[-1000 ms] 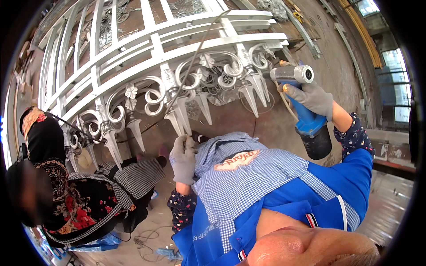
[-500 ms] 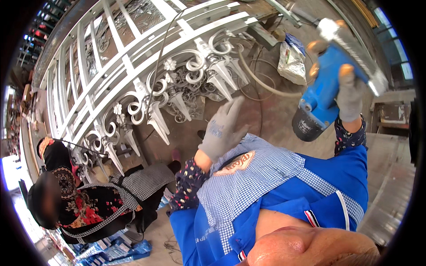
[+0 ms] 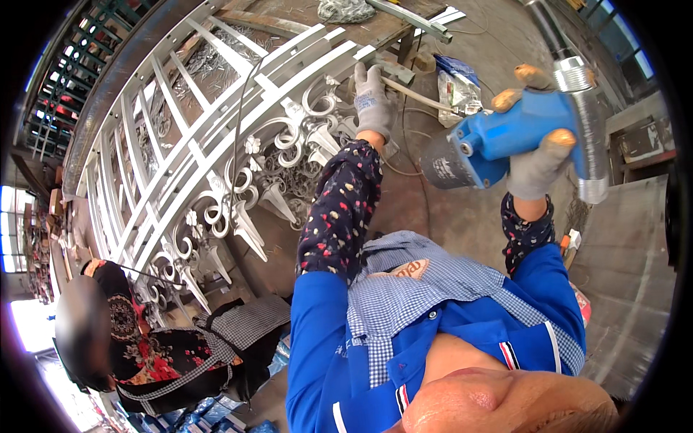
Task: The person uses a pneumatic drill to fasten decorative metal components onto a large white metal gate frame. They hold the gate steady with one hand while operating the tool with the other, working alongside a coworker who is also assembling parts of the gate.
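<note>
In my right hand (image 3: 538,169), gloved in grey with orange fingertips, I hold a blue rivet gun (image 3: 530,123). Its silver barrel lies to the right and its black round base to the left. My left hand (image 3: 374,108), also gloved, reaches forward with its fingers stretched out at the near end of a white metal fence panel (image 3: 339,63). Whether the fingertips press on the rail, I cannot tell. Below the rails, silver scroll ornaments and spear points (image 3: 249,231) stick out toward me.
At the left stands another person (image 3: 166,346) in a floral top and checked apron, beside the panel. A thin black cable (image 3: 242,130) crosses the rails. Beyond my hands lie a plastic bag (image 3: 458,90) and a pale hose (image 3: 415,95). A grey metal surface (image 3: 628,274) extends at right.
My left hand has moved forward from near my apron to the panel's end. The rivet gun in my right hand has tipped over to the left, its base higher and farther left.
</note>
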